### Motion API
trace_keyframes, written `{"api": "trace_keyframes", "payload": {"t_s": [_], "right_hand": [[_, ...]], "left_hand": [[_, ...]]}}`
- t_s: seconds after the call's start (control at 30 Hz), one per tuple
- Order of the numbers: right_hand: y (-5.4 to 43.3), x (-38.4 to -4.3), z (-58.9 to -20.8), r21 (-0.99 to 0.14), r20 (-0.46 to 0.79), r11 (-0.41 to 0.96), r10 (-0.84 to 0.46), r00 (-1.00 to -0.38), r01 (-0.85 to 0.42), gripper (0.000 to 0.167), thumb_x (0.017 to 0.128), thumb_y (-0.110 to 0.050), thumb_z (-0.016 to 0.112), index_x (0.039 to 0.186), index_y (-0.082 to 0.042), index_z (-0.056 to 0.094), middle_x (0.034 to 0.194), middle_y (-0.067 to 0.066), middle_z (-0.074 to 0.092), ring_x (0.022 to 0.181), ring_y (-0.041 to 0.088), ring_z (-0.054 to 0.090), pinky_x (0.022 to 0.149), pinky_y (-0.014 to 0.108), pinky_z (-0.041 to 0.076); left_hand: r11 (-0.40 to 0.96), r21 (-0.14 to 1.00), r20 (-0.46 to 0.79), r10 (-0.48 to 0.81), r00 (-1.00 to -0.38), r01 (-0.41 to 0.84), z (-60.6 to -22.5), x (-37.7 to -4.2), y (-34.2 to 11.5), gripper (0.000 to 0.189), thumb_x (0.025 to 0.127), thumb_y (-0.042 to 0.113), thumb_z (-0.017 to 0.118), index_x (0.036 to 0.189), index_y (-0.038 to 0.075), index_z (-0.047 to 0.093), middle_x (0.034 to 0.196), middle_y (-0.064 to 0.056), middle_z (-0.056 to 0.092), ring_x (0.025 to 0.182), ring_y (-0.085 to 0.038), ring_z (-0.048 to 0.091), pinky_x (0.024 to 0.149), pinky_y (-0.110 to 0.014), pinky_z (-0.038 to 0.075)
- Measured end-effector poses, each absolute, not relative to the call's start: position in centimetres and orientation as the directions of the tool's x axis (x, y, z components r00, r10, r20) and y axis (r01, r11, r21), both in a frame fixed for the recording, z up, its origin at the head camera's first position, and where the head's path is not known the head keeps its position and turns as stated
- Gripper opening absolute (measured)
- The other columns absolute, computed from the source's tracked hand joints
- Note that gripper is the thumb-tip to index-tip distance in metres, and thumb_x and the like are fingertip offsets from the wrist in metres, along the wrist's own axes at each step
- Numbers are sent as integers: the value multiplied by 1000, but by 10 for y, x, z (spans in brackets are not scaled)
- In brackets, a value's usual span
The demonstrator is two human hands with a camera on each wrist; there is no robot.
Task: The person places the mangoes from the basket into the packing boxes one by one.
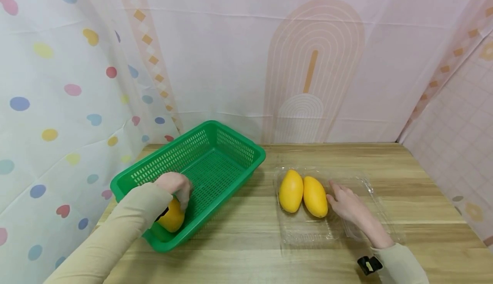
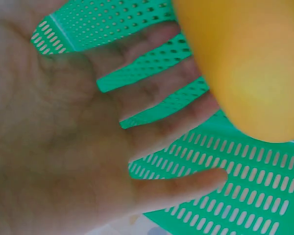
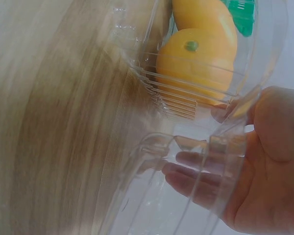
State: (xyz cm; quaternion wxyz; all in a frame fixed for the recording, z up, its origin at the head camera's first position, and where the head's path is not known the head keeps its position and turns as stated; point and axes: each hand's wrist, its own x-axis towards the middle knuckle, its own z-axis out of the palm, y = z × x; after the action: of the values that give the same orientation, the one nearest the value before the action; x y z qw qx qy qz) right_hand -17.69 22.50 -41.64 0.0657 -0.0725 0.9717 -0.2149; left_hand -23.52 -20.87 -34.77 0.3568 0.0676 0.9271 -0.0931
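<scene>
In the head view my left hand (image 1: 178, 185) reaches down into a green slotted basket (image 1: 215, 170), beside a yellow mango (image 1: 174, 217) at its near end. The left wrist view shows that hand's fingers (image 2: 152, 93) spread and nearly straight, their tips at the side of the mango (image 2: 255, 73); whether they press it I cannot tell. Two more mangoes (image 1: 291, 191) lie side by side in a clear plastic clamshell box (image 1: 308, 238). My right hand (image 1: 348, 205) rests at the box's hinge side, next to the right-hand mango (image 1: 315, 196), its fingers loosely extended behind clear plastic in the right wrist view.
The box's clear lid (image 1: 369, 185) lies folded out to the right, partly under my right hand. Basket and box stand apart on a wood-grain table (image 1: 239, 241). Patterned curtains (image 1: 231, 61) hang behind the table and along both sides.
</scene>
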Motion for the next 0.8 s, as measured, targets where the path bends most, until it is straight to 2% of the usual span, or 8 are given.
{"api": "trace_keyframes", "payload": {"t_s": [0.1, 0.2, 0.27, 0.37, 0.5, 0.6, 0.67, 0.8], "right_hand": [[225, -178, -417, -426, -96, 898, -168, -981, -112, 56, 99, -19, 44, 143, 12, 28, 143, 36, 34, 131, 51, 36, 104, 62, 33], [225, -178, -417, -420, -93, 900, -170, -981, -117, 56, 98, -19, 44, 142, 12, 29, 142, 36, 35, 130, 50, 37, 104, 61, 34], [225, -178, -418, -415, -90, 902, -169, -981, -117, 56, 98, -19, 45, 142, 12, 30, 142, 36, 37, 130, 50, 38, 104, 61, 34], [225, -178, -418, -411, -90, 904, -165, -982, -114, 56, 98, -19, 45, 142, 12, 30, 142, 36, 37, 129, 50, 39, 104, 60, 35], [225, -177, -418, -411, -87, 904, -165, -982, -115, 56, 98, -20, 46, 142, 12, 30, 142, 35, 37, 129, 50, 39, 103, 61, 35], [226, -177, -419, -414, -84, 903, -164, -983, -116, 56, 98, -20, 45, 142, 11, 30, 142, 35, 37, 129, 50, 39, 103, 61, 35], [226, -177, -419, -416, -84, 902, -163, -983, -114, 56, 98, -20, 45, 143, 11, 30, 142, 35, 37, 129, 50, 39, 103, 61, 35], [227, -177, -419, -417, -88, 902, -163, -983, -112, 56, 98, -20, 46, 143, 11, 30, 141, 35, 37, 129, 50, 40, 102, 61, 36]], "left_hand": [[978, -150, -669, 7, -743, 145, -352, -234, -213, 31, 72, 25, 80, 94, 10, 66, 95, -11, 58, 83, -25, 54, 75, -38, 53], [985, -156, -667, -50, -743, 74, -355, -234, -217, 38, 65, 30, 86, 92, 10, 66, 92, -11, 56, 81, -24, 56, 72, -35, 54], [985, -162, -675, -73, -734, 51, -357, -235, -218, 47, 60, 34, 89, 96, 13, 67, 96, -12, 56, 84, -23, 56, 74, -34, 54], [977, -177, -712, -45, -700, 117, -359, -238, -222, 60, 56, 40, 91, 108, 18, 68, 113, -12, 58, 96, -24, 57, 80, -38, 55], [968, -146, -747, 27, -665, 204, -358, -241, -227, 62, 60, 28, 91, 117, 23, 67, 128, -11, 56, 111, -26, 53, 85, -37, 54], [973, -106, -729, 62, -681, 203, -357, -239, -228, 62, 59, 8, 89, 116, 21, 68, 129, -11, 58, 114, -27, 54, 82, -35, 55], [974, -98, -729, 71, -681, 206, -358, -239, -227, 64, 59, 1, 88, 117, 19, 68, 131, -12, 57, 116, -27, 54, 80, -35, 56], [984, -107, -738, 20, -674, 146, -361, -240, -225, 68, 60, 4, 87, 122, 21, 65, 132, -17, 52, 108, -24, 51, 78, -35, 55]]}}
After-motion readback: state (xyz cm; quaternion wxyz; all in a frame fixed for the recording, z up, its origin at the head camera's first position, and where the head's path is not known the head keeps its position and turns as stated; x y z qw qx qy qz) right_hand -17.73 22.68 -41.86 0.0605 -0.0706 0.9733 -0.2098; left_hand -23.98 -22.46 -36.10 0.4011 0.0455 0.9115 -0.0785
